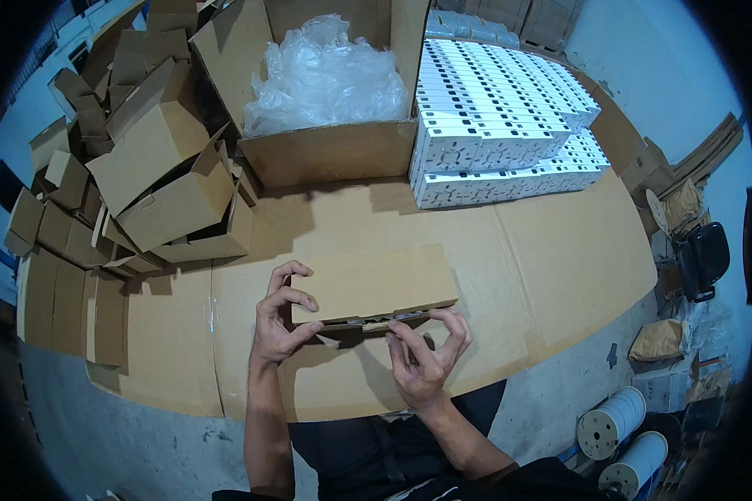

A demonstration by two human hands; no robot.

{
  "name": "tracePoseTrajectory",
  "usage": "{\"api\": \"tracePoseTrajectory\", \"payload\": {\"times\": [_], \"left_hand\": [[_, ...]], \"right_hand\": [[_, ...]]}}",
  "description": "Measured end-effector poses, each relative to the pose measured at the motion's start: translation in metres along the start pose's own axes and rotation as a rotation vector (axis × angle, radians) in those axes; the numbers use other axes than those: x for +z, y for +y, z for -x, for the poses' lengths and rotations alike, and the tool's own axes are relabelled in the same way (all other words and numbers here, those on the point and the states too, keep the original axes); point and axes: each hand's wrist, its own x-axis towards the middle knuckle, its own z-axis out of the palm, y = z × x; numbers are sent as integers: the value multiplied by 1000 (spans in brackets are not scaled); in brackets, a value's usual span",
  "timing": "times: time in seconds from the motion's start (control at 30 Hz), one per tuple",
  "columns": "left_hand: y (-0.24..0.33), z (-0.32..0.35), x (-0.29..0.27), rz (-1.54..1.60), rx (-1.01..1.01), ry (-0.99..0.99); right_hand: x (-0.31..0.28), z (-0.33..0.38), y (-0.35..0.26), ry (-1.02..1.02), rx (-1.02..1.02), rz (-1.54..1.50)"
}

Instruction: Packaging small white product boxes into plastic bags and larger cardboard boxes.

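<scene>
A long, low brown cardboard box (374, 282) lies on the cardboard-covered table in front of me. Its near edge gapes a little, and something pale shows in the slit, too small to make out. My left hand (281, 319) grips the box's left end, fingers curled over the side and top, thumb at the near edge. At the front edge, my right hand (426, 359) pinches a small flap (378, 326) with thumb and fingers, one finger reaching toward the right corner.
Open cardboard boxes (163, 150) are piled at the left. Behind stands a big carton (326, 154) holding clear plastic bags (326, 79). White printed boxes (493, 138) are stacked at the back right. Cable spools (612, 422) sit on the floor at right, beyond the table's curved-looking edge.
</scene>
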Motion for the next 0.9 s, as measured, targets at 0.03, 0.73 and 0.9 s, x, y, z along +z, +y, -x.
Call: {"api": "tracePoseTrajectory", "payload": {"times": [0.03,0.73,0.9], "left_hand": [[0,-1,0,4,-3,-3],[2,2,-4,52,-122,12],[-2,-1,-2,62,-96,-21]], "right_hand": [[-1,0,3,20,-11,13],[-20,-36,51,-2,9,-345],[-29,-45,61,-21,56,-367]]}}
